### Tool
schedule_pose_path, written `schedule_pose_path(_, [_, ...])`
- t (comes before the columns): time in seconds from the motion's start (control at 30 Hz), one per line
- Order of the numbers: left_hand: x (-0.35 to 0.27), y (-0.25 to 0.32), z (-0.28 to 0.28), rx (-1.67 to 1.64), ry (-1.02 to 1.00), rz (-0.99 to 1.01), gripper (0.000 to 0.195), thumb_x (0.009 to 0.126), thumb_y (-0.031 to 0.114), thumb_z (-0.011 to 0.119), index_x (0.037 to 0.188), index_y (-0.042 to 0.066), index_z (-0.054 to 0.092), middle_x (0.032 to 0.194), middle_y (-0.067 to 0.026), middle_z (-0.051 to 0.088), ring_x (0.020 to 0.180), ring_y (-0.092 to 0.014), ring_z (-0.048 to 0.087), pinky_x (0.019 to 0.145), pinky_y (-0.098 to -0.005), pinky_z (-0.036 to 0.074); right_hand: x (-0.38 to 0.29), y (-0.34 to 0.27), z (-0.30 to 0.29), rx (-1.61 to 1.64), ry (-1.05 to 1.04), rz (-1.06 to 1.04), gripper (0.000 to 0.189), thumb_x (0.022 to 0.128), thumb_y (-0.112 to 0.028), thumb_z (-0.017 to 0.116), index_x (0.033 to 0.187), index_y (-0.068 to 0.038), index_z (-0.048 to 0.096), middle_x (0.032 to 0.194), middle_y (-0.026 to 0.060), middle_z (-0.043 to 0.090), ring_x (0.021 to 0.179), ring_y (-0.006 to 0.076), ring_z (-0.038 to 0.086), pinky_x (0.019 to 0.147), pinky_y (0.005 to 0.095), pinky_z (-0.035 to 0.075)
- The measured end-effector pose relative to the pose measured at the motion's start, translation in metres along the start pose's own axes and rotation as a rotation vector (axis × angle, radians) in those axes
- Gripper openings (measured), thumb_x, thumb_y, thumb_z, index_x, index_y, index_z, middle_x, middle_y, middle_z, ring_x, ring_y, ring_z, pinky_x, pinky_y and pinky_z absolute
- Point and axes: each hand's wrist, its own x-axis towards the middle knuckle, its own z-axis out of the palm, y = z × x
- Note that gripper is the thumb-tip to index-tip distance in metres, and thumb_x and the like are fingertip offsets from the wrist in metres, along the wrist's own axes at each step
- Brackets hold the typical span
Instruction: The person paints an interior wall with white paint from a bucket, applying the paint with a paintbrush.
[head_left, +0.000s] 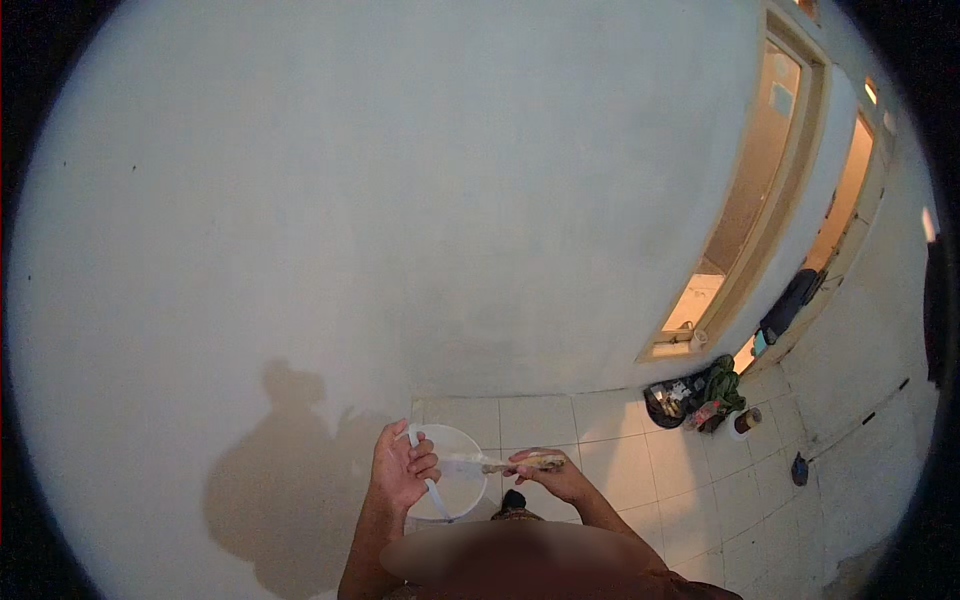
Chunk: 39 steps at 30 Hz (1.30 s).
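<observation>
At the bottom of the head view, my left hand (401, 469) grips the white band-like handle (435, 493) of a round white plastic bucket (466, 499). The bucket is held up close in front of my body. My right hand (553, 477) holds what looks like a paintbrush (546, 462) by its stained handle. Its pale, smeared end lies over the right side of the bucket's rim; whether it touches the rim cannot be told. The contents of the bucket are hard to make out.
A pale wall (450, 187) fills most of the view. A framed window (757, 172) stands to the right. On the tiled floor (536, 420) sit a black basin of items (664, 409), a green leafy-looking bundle (722, 384), a container (742, 424) and a dark long-handled tool (800, 470).
</observation>
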Motion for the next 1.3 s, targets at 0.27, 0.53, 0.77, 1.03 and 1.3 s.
schedule_pose_path(0.27, [0.001, 0.003, 0.000, -0.053, 0.014, 0.007, 0.034, 0.084, 0.045, 0.042, 0.077, 0.011, 0.042, 0.056, 0.0056, 0.030, 0.045, -0.008, 0.025, 0.045, -0.0229, 0.022, 0.006, -0.003, -0.001, -0.045, 0.007, 0.040, 0.029, 0.085, -0.017, 0.059, 0.107, 0.002, 0.057, 0.095, 0.0121, 0.063, 0.087, 0.0162, 0.060, 0.078, 0.0292, 0.050])
schedule_pose_path(0.53, [0.001, -0.002, -0.009, -0.165, 0.012, 0.003, 0.042, 0.083, 0.051, 0.039, 0.079, 0.010, 0.044, 0.056, 0.0045, 0.032, 0.044, -0.008, 0.026, 0.044, -0.0235, 0.023, 0.006, 0.000, 0.001, -0.037, -0.107, 0.145, 0.031, 0.088, -0.026, 0.055, 0.108, -0.002, 0.058, 0.083, 0.0049, 0.061, 0.073, 0.0107, 0.056, 0.070, 0.0255, 0.048])
schedule_pose_path(0.77, [0.003, -0.004, -0.019, -0.187, 0.063, 0.036, 0.043, 0.082, 0.053, 0.041, 0.078, 0.010, 0.044, 0.056, 0.0048, 0.031, 0.044, -0.009, 0.027, 0.043, -0.0235, 0.023, 0.002, -0.002, -0.012, -0.373, -0.071, 0.168, 0.033, 0.090, -0.027, 0.052, 0.115, -0.007, 0.057, 0.084, 0.0051, 0.062, 0.072, 0.0105, 0.056, 0.069, 0.0271, 0.048])
schedule_pose_path(1.03, [0.008, -0.004, -0.024, -0.121, 0.126, -0.008, 0.044, 0.082, 0.055, 0.040, 0.078, 0.011, 0.044, 0.056, 0.0057, 0.030, 0.044, -0.008, 0.026, 0.044, -0.0227, 0.023, 0.003, -0.012, -0.018, -0.622, -0.120, 0.241, 0.031, 0.086, -0.019, 0.058, 0.113, -0.003, 0.056, 0.089, 0.0090, 0.065, 0.080, 0.0139, 0.062, 0.068, 0.0274, 0.051])
schedule_pose_path(1.3, [0.021, -0.008, -0.032, 0.067, 0.050, -0.006, 0.046, 0.085, 0.057, 0.035, 0.078, 0.013, 0.044, 0.056, 0.0062, 0.030, 0.043, -0.006, 0.024, 0.043, -0.0223, 0.022, 0.000, 0.003, 0.014, -0.884, -0.130, 0.331, 0.040, 0.076, -0.028, 0.066, 0.100, 0.000, 0.050, 0.085, 0.0151, 0.060, 0.077, 0.0210, 0.059, 0.069, 0.0347, 0.047])
